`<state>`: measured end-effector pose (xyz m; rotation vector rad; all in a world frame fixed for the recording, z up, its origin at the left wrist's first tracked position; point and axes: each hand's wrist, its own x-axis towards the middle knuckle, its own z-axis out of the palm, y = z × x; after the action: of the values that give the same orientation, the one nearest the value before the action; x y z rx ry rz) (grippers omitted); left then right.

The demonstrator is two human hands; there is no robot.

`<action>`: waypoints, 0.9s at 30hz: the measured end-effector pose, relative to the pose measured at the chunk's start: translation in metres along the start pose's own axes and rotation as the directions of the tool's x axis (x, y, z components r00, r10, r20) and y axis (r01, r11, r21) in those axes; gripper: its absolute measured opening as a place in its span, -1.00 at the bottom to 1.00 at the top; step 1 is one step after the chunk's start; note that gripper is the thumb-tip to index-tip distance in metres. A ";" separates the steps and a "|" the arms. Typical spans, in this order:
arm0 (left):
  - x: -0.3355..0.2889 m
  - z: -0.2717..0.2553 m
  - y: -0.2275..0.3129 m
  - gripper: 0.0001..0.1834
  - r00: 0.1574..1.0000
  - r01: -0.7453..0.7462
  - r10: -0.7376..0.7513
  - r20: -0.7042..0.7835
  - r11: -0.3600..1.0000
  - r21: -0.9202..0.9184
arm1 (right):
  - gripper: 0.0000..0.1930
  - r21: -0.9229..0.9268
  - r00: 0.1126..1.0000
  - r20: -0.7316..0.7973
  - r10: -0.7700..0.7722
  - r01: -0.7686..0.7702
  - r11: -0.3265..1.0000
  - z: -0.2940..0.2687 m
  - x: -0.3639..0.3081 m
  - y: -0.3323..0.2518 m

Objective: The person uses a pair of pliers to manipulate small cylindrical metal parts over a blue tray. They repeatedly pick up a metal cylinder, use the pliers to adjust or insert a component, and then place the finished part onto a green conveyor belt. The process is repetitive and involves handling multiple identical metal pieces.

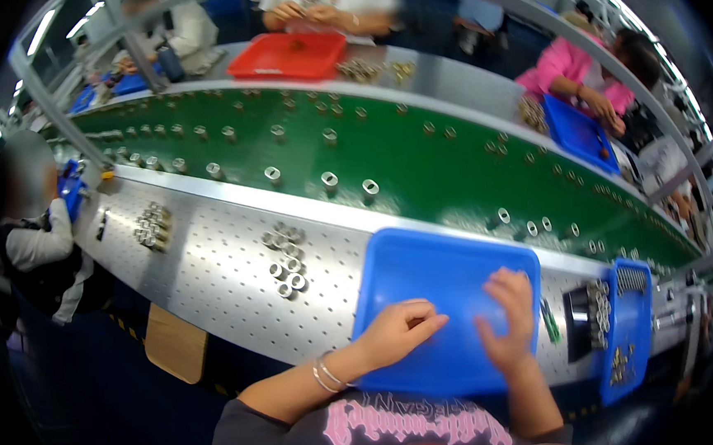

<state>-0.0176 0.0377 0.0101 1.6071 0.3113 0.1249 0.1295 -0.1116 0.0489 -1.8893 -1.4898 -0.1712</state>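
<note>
A blue tray lies on the perforated metal bench in front of me. Over its left part is my left hand, fingers curled in and thumb pressed near the forefinger; whatever they hold, if anything, is hidden. My right hand is raised over the tray's right side, slightly blurred, with fingers and thumb apart and nothing in it. Left of the tray, several short metal sleeves stand grouped on the bench. Beside the tray's right edge lies a green-handled tool.
Beyond the bench runs a green conveyor belt carrying scattered metal sleeves. To the right are a black bin and a narrow blue tray of small parts. Co-workers sit across the belt, near a red tray, and at far left.
</note>
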 end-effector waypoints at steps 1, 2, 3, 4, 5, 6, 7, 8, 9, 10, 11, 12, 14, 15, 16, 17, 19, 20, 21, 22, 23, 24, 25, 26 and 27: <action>-0.003 -0.002 0.003 -0.75 0.983 -0.183 0.176 0.054 0.898 0.401 | -0.62 -0.010 0.996 -0.074 0.057 -0.058 0.998 -0.008 -0.003 0.015; -0.008 0.004 -0.006 -0.77 0.981 -0.194 0.161 0.108 0.841 0.506 | -0.65 0.029 0.978 -0.143 0.153 -0.150 0.988 -0.017 -0.012 0.027; -0.007 0.008 -0.013 -0.76 0.972 -0.233 0.168 0.162 0.754 0.614 | -0.67 0.003 0.946 -0.221 0.237 -0.243 0.970 -0.029 -0.022 0.036; -0.006 0.010 -0.018 -0.73 0.963 -0.268 0.168 0.210 0.648 0.713 | -0.68 0.002 0.897 -0.280 0.342 -0.356 0.935 -0.041 -0.042 0.056; -0.010 0.010 -0.021 -0.68 0.937 -0.349 0.215 0.275 0.610 0.711 | -0.69 0.005 0.856 -0.331 0.397 -0.419 0.908 -0.050 -0.055 0.068; -0.016 0.008 -0.024 -0.61 0.909 -0.417 0.251 0.333 0.566 0.711 | -0.69 -0.025 0.839 -0.325 0.436 -0.468 0.883 -0.056 -0.070 0.081; -0.020 0.003 -0.026 -0.53 0.878 -0.480 0.282 0.388 0.515 0.711 | -0.69 -0.051 0.822 -0.319 0.472 -0.512 0.858 -0.061 -0.083 0.093; -0.023 -0.003 -0.020 -0.35 0.882 -0.420 0.104 0.459 0.613 0.669 | -0.68 -0.112 0.830 -0.291 0.476 -0.523 0.845 -0.062 -0.092 0.101; -0.024 -0.007 -0.017 -0.37 0.881 -0.428 0.142 0.451 0.646 0.633 | -0.68 -0.174 0.836 -0.264 0.482 -0.532 0.829 -0.062 -0.102 0.106; -0.024 -0.013 -0.014 -0.40 0.879 -0.437 0.181 0.442 0.675 0.594 | -0.66 -0.185 0.831 -0.242 0.502 -0.547 0.816 -0.059 -0.109 0.107; -0.023 -0.018 -0.013 -0.42 0.875 -0.449 0.221 0.431 0.702 0.552 | -0.63 -0.255 0.840 -0.209 0.501 -0.542 0.801 -0.056 -0.119 0.116; -0.020 -0.022 -0.015 -0.47 0.887 -0.420 0.227 0.403 0.757 0.500 | -0.62 -0.306 0.843 -0.204 0.498 -0.538 0.785 -0.052 -0.119 0.113; -0.014 -0.028 -0.021 -0.56 0.908 -0.362 0.231 0.349 0.851 0.380 | -0.61 -0.397 0.851 -0.169 0.498 -0.521 0.755 -0.042 -0.115 0.111; -0.011 -0.028 -0.020 -0.60 0.923 -0.364 0.259 0.285 0.827 0.429 | -0.61 -0.448 0.856 -0.147 0.496 -0.505 0.738 -0.039 -0.112 0.115; -0.010 -0.028 -0.019 -0.64 0.932 -0.362 0.289 0.220 0.801 0.477 | -0.64 -0.435 0.839 -0.142 0.525 -0.529 0.728 -0.038 -0.111 0.116; -0.010 -0.030 -0.018 -0.68 0.936 -0.349 0.319 0.151 0.773 0.530 | -0.68 -0.514 0.879 -0.132 0.457 -0.455 0.727 -0.037 -0.109 0.118; -0.007 -0.028 -0.026 -0.70 0.919 -0.371 0.370 0.138 0.691 0.621 | -0.72 -0.616 0.926 -0.125 0.356 -0.354 0.704 -0.039 -0.119 0.137; -0.006 -0.028 -0.027 -0.70 0.910 -0.388 0.385 0.152 0.665 0.639 | -0.72 -0.629 0.927 -0.123 0.355 -0.349 0.695 -0.041 -0.121 0.143; -0.006 -0.026 -0.029 -0.70 0.902 -0.403 0.398 0.165 0.643 0.651 | -0.72 -0.644 0.927 -0.116 0.356 -0.343 0.684 -0.045 -0.120 0.146; -0.007 -0.026 -0.030 -0.70 0.902 -0.406 0.404 0.152 0.673 0.618 | -0.72 -0.659 0.927 -0.109 0.359 -0.337 0.672 -0.047 -0.119 0.146; -0.009 -0.029 -0.031 -0.70 0.902 -0.409 0.409 0.140 0.701 0.584 | -0.72 -0.627 0.917 -0.119 0.381 -0.367 0.688 -0.046 -0.119 0.144; -0.008 -0.029 -0.033 -0.69 0.898 -0.419 0.420 0.129 0.729 0.541 | -0.72 -0.602 0.906 -0.131 0.403 -0.395 0.694 -0.045 -0.110 0.131; -0.008 -0.032 -0.023 -0.73 0.887 -0.421 0.459 0.047 0.762 0.493 | -0.71 -0.579 0.890 -0.145 0.433 -0.431 0.692 -0.044 -0.108 0.120; -0.012 -0.038 -0.006 -0.76 0.872 -0.423 0.488 -0.038 0.791 0.441 | -0.71 -0.611 0.905 -0.144 0.401 -0.400 0.683 -0.044 -0.110 0.117; -0.018 -0.043 0.015 -0.80 0.853 -0.429 0.508 -0.123 0.815 0.388 | -0.73 -0.625 0.904 -0.131 0.407 -0.394 0.674 -0.045 -0.115 0.116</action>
<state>-0.0447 0.0734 0.0297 2.0068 0.0962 0.6720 0.2098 -0.2399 -0.0280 -2.7325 -1.0377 -0.5106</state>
